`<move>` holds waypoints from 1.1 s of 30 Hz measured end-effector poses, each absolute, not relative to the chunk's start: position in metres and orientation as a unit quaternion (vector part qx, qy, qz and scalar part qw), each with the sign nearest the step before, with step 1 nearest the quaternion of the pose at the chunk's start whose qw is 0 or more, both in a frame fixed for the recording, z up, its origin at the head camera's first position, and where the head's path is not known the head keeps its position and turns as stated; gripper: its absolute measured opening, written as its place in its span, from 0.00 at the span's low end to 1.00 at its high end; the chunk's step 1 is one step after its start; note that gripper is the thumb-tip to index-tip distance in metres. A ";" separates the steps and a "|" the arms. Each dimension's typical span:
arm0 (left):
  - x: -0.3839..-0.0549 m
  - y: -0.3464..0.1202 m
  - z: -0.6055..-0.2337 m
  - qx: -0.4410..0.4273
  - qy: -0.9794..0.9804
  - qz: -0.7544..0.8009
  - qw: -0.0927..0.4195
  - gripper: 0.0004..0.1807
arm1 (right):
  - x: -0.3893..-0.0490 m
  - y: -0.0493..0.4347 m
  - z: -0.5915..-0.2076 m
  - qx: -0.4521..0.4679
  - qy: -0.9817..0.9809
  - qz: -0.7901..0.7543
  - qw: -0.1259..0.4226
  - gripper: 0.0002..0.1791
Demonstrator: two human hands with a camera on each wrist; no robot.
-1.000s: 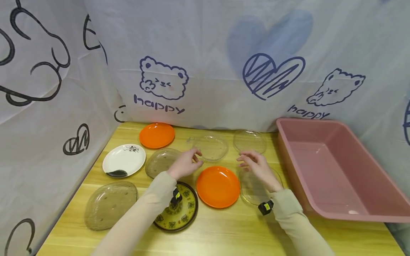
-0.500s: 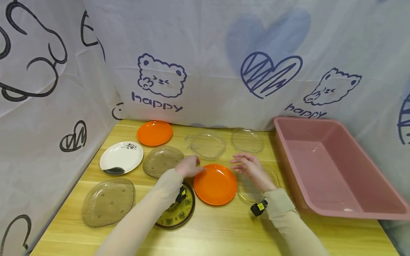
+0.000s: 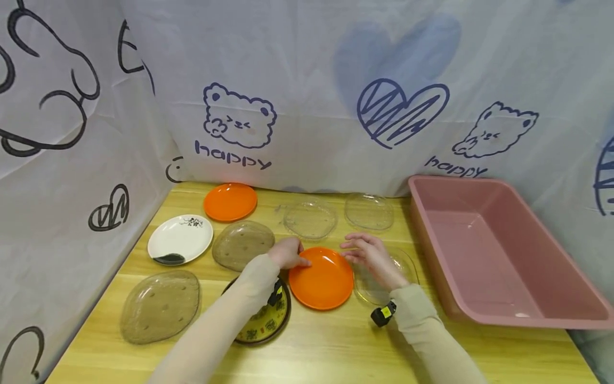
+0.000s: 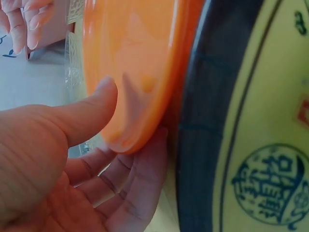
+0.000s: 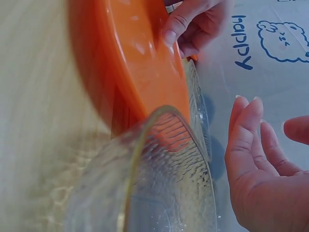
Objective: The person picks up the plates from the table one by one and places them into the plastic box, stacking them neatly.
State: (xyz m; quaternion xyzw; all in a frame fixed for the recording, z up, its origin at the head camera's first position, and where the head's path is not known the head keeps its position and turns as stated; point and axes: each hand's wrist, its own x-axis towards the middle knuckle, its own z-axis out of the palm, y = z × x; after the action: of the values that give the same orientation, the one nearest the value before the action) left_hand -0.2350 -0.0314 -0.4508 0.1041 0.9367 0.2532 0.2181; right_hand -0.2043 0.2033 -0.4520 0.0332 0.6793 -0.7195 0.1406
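Left hand point(image 3: 288, 254) at the near orange plate's point(image 3: 321, 282) far-left rim: thumb on top, fingers under, pinching it. Plate lies between the hands, just beside the yellow patterned plate point(image 3: 261, 326). Right hand point(image 3: 372, 257) holds nothing, fingers loosely spread, over the clear plate point(image 3: 370, 288).

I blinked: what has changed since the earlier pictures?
The left hand moved rightward to the nearer shiny round orange plate; its fingers now pinch the rim. The right hand edged left towards it, holding nothing. The pink rectangular plastic tub and white round plate stayed put.
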 end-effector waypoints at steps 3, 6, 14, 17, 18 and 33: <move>-0.237 -0.029 -0.451 0.103 0.936 0.250 0.225 0.17 | -0.203 0.206 -0.452 0.034 0.680 -0.718 0.144 0.21; -0.238 -0.029 -0.450 0.112 0.938 0.237 0.227 0.15 | -0.202 0.207 -0.454 0.036 0.676 -0.721 0.148 0.21; -0.237 -0.034 -0.450 0.116 0.929 0.248 0.248 0.12 | -0.201 0.210 -0.455 0.043 0.659 -0.734 0.160 0.22; -0.237 -0.035 -0.449 0.115 0.917 0.275 0.265 0.12 | -0.202 0.212 -0.457 0.041 0.653 -0.739 0.163 0.23; -0.238 -0.035 -0.450 0.117 0.912 0.285 0.270 0.13 | -0.201 0.213 -0.457 0.042 0.652 -0.739 0.164 0.23; -0.229 -0.045 -0.451 0.119 0.881 0.364 0.279 0.19 | -0.195 0.214 -0.453 0.043 0.678 -0.719 0.149 0.23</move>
State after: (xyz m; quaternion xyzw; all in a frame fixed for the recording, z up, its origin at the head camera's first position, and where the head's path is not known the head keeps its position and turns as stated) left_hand -0.2288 -0.0450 -0.4511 0.1187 0.8808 0.3635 0.2792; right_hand -0.1953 0.2144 -0.4531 0.0433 0.6777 -0.7187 0.1492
